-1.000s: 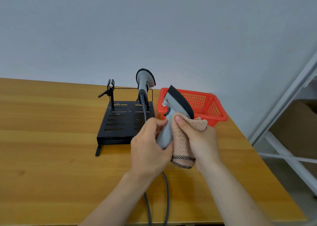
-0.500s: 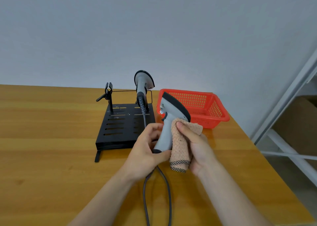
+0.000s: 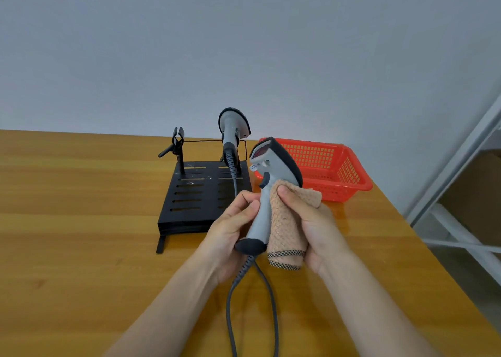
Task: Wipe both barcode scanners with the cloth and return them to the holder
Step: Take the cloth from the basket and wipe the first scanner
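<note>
A grey barcode scanner with a black head (image 3: pixel 273 166) stands upright above the table, its scan window turned towards the upper left. My left hand (image 3: pixel 230 232) grips the lower part of its handle. My right hand (image 3: pixel 311 221) presses a folded pinkish cloth (image 3: pixel 284 226) against the handle's right side, thumb on top of the cloth. A second grey scanner (image 3: pixel 233 128) sits in the right clip of the black metal holder (image 3: pixel 195 196). The holder's left clip (image 3: pixel 177 139) has nothing in it.
A red plastic basket (image 3: pixel 349 172) stands right of the holder, behind the held scanner. Two grey cables (image 3: pixel 252 302) run from the scanners to the table's near edge. The wooden table (image 3: pixel 67 221) ends at the right, beside a white metal frame (image 3: pixel 461 166).
The held scanner has turned so its scan window faces more towards me. My left hand's fingers have loosened and slid lower on the handle. The cloth stays on the handle.
</note>
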